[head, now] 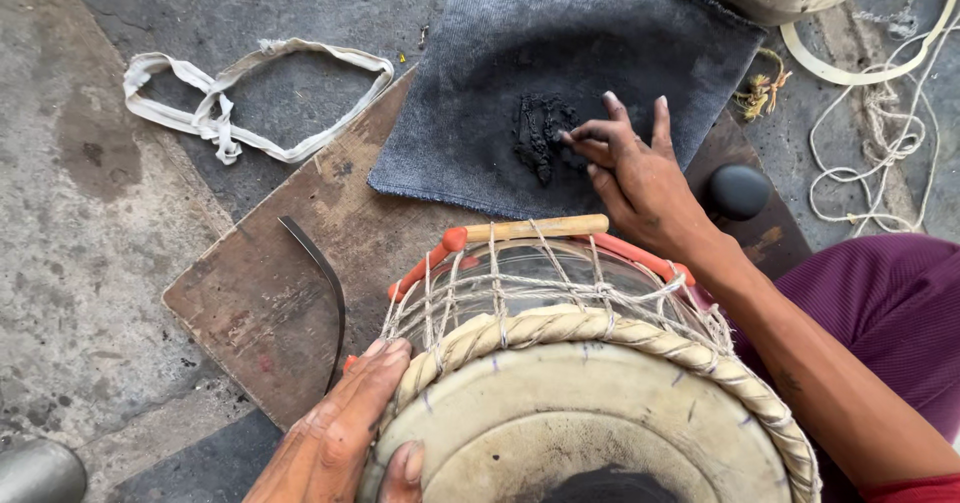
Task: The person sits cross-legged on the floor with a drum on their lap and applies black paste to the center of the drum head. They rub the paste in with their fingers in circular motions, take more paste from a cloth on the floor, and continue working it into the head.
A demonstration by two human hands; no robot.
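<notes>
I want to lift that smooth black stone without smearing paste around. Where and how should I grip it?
Probably from above, pinching the black stone across its shorter width. It lies flat and apart on the wooden board, just right of the right hand, which is pinching black paste on the denim cloth; its rounded top and sides are exposed.

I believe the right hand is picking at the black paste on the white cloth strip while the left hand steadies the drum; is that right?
Not quite. In the head view the right hand picks at the black paste lying on the dark grey cloth, not the white cloth strip, which lies apart on the floor to the left. The left hand does steady the drum.
</notes>
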